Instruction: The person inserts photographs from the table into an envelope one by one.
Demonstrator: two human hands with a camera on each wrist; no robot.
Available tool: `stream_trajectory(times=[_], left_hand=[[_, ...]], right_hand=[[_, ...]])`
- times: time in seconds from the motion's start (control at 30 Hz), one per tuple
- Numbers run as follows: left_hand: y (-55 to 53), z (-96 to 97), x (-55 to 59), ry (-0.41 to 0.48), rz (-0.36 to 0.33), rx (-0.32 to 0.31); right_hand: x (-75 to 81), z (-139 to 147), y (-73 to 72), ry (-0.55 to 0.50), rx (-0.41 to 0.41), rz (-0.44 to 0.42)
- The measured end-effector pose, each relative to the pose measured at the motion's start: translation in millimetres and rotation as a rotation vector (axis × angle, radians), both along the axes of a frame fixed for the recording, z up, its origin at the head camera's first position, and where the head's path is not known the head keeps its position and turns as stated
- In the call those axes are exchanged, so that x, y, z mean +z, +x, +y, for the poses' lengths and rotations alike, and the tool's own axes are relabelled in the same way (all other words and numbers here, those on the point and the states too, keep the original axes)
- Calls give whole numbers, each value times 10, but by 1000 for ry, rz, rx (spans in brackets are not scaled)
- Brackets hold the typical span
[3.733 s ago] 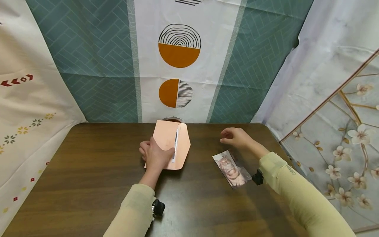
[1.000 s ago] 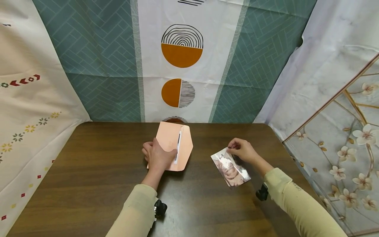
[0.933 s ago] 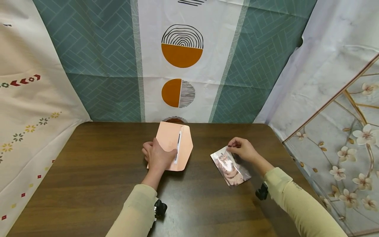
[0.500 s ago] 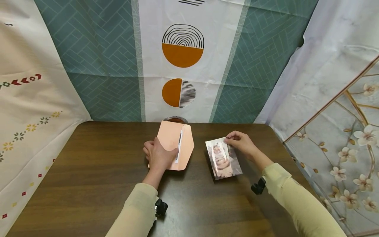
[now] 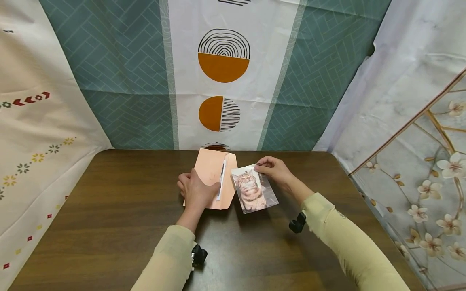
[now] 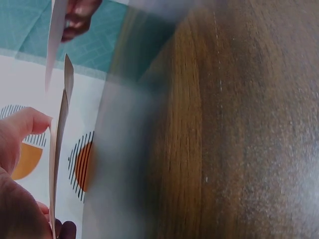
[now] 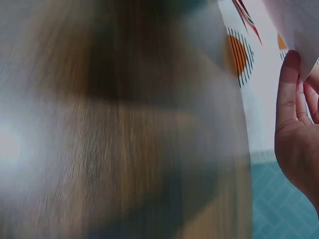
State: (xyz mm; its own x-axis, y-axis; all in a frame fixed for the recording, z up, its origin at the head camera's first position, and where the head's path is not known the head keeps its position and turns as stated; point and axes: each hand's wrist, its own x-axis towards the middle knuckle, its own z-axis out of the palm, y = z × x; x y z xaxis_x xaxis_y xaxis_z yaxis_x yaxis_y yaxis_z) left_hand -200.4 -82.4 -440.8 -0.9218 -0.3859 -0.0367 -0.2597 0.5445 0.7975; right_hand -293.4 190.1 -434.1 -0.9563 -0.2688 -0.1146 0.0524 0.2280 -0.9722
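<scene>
My left hand (image 5: 198,190) grips a pale pink envelope (image 5: 209,165), thumb on its face and fingers behind its left edge. The envelope's flap stands unfolded to the right, and a white strip (image 5: 221,182) shows along its mouth. In the left wrist view the envelope (image 6: 59,134) appears edge-on, raised off the table. My right hand (image 5: 274,169) pinches the upper right of a cat photo card (image 5: 251,190) between thumb and fingers. A clear sleeve seems to reach past the picture's right side. The card's left edge overlaps the flap in the head view.
A dark brown wooden table (image 5: 120,210) lies beneath both hands. Behind it hangs a green and white patterned curtain (image 5: 134,81). Pale printed cloths (image 5: 47,121) flank the table on the left and right. Black wrist cameras (image 5: 199,255) are strapped to both sleeves.
My right hand, above the table and holding nothing at first, took hold of the cat photo card, lifted it and brought it left beside the envelope. The left hand kept its grip.
</scene>
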Motion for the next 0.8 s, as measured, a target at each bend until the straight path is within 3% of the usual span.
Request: stream_trajectory(times=[0.43, 0.8], left_hand=[[8, 18, 5, -3, 19, 0], [15, 23, -18, 11, 30, -3]], right_hand=[[-71, -350, -114, 74, 62, 45], [-91, -545, -120, 49, -29, 113]])
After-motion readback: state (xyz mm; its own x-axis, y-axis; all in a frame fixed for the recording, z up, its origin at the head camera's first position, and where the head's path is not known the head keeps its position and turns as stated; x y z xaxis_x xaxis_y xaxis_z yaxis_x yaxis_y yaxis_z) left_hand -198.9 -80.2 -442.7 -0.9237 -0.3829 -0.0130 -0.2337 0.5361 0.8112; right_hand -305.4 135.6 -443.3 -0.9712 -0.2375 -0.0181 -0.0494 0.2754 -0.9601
